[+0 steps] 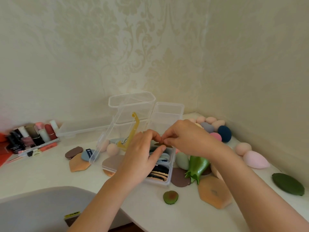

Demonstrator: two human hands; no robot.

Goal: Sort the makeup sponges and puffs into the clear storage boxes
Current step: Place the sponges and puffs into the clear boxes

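Head view, left to right.

Far left: cosmetics bottles [31, 136], off-task. On the table [50, 174] near them: brown round puff [73, 152], orange flat puff [78, 163], blue puff [87, 154], all loose, not yet boxed.

Next: open lid [107, 139] of the near box, tilted up, peach egg sponge [112, 149] just behind, yellow stand [132, 131] beside.

Centre: left hand [142, 158], fingers curled, pinching a small olive-brown puff [163, 144]. Right hand [185, 139] pinching the same puff from the other side (unclear which one bears the load). Puff held just above the near clear box [168, 174], already packed with flat puffs on edge. Two tall clear boxes [132, 104] far behind.

Right: green sponge [182, 160] and glossy green piece [198, 166] just beside the box, avocado puff [170, 197] nearer. Far right: egg sponges [210, 124], navy sponge [224, 133], pink teardrop sponge [255, 159], green leaf puff [287, 184].

Risks, as judged:
- Tight rows: wedging another puff in likely to fold it or pop neighbours out.
- Loose two-sided pinch: drop beside the box.
- Right forearm low over the pile: sponges swept about.
- Left wrist near the lid: knocked shut.
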